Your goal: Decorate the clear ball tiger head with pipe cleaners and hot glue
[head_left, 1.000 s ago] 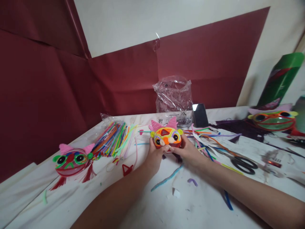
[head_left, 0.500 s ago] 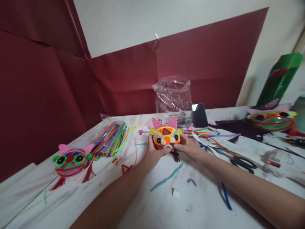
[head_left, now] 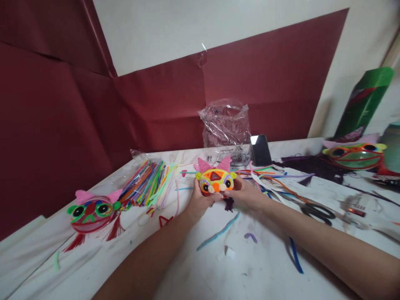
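Note:
A small animal-face craft (head_left: 215, 177) with pink ears, yellow side knobs, black eyes and an orange nose is held above the table's middle. My left hand (head_left: 200, 201) grips its left side, and my right hand (head_left: 243, 192) grips its right side. Both thumbs come close together at its lower front, partly hiding the mouth. A dark tassel (head_left: 229, 204) hangs beneath it. Nearer to me on the table lie a light-blue pipe cleaner (head_left: 218, 232) and a bent purple piece (head_left: 250, 237).
A green-and-red face craft (head_left: 94, 213) sits at left beside bundled pipe cleaners (head_left: 145, 183). Behind are a clear plastic bag (head_left: 225, 125) and a phone (head_left: 260, 151). Black-handled scissors (head_left: 318, 211), a glue gun (head_left: 359, 210) and another face craft (head_left: 354, 155) are at right.
The held craft has tipped forward, showing more of its top and less of its mouth. Both hands still hold it. The view has shifted slightly.

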`<move>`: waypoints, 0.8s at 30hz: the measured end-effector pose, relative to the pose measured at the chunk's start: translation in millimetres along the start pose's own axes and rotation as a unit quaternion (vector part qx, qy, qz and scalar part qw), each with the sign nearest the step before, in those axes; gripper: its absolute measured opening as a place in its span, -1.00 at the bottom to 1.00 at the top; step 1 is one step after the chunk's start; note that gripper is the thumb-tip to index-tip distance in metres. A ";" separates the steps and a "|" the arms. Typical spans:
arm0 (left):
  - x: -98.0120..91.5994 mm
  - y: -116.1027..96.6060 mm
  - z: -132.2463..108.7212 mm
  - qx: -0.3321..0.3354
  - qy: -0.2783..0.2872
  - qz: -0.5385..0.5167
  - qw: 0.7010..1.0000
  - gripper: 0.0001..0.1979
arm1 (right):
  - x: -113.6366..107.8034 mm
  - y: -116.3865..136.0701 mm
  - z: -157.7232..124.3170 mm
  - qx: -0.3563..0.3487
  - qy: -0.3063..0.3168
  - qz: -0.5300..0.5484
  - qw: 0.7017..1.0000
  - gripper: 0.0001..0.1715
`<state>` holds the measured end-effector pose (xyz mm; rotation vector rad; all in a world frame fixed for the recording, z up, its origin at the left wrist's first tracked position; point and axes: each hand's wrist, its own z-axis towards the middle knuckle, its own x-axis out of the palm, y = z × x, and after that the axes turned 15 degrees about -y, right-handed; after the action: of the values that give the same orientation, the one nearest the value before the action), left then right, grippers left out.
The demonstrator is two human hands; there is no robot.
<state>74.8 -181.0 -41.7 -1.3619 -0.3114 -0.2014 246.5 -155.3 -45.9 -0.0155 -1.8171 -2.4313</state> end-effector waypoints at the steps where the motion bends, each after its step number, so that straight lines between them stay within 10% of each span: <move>1: -0.9 1.2 0.9 -0.003 -0.006 -0.003 1.000 -0.32 | -1.0 0.0 0.8 -0.004 -0.024 -0.006 1.000 -0.38; 5: -4.2 6.0 4.0 -0.018 -0.038 -0.007 0.999 -0.34 | -4.7 5.1 0.2 -0.158 -0.148 -0.101 0.971 -0.57; 11: -4.7 10.6 4.1 -0.011 -0.039 0.021 0.999 -0.36 | -1.0 12.5 -8.1 -0.354 -0.109 -0.228 0.900 -0.87; 16: -2.8 6.8 4.0 0.033 -0.068 0.017 0.997 -0.32 | -9.0 6.6 2.9 -0.214 -0.224 -0.162 0.937 -0.70; 24: 1.6 4.9 0.2 0.057 -0.022 0.014 0.998 -0.30 | 2.8 -5.5 6.0 -0.033 0.018 0.027 0.999 -0.36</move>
<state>77.9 -179.7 -45.7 -1.2583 -0.3347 -0.1291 242.9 -148.3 -49.2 -0.0264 -1.6978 -2.4371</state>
